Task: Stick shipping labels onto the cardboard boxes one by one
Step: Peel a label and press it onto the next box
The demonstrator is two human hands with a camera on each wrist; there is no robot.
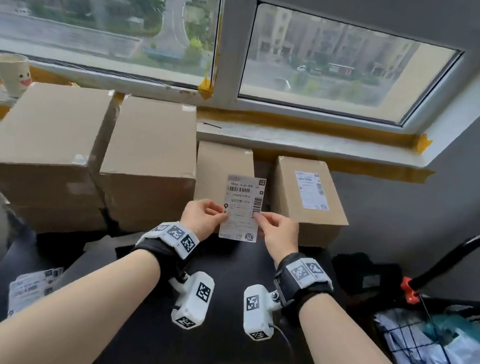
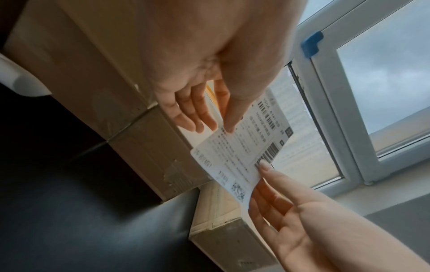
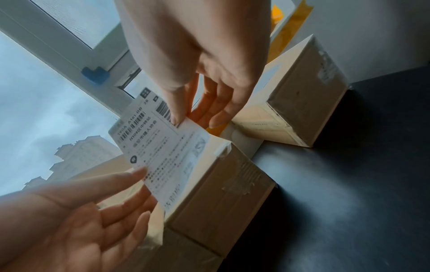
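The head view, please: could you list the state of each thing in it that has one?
Shipping label: held up off the boxes, pinched by both hands.
Left hand: pinches the label's left edge.
Right hand: pinches the label's right edge.
Small box behind the label: taped shut, no label visible.
Right box: closed, labelled on top.
Two big boxes: taped shut, unlabelled.
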